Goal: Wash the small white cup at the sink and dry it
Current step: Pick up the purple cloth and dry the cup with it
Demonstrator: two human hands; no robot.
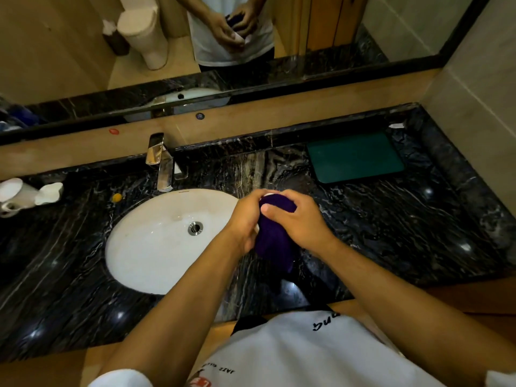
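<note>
Over the black marble counter (391, 227), just right of the white sink (145, 247), whose basin is lying empty, the small white cup (268, 194) is sitting wrapped in a purple cloth (275, 247). The left hand (245, 219) is gripping the cup, while the right hand (296, 222) is clamping the cloth around it.

1. The single head-worn camera is looking forward and steeply down from above the person's chest onto the dark marble counter (391, 219).
2. It is sitting close: the forearms are entering from the bottom edge, and the white sink (156, 241) is lying left of centre.
3. The wide lens is bending the counter's edges; the mirror (83, 51) is filling the top.
</note>
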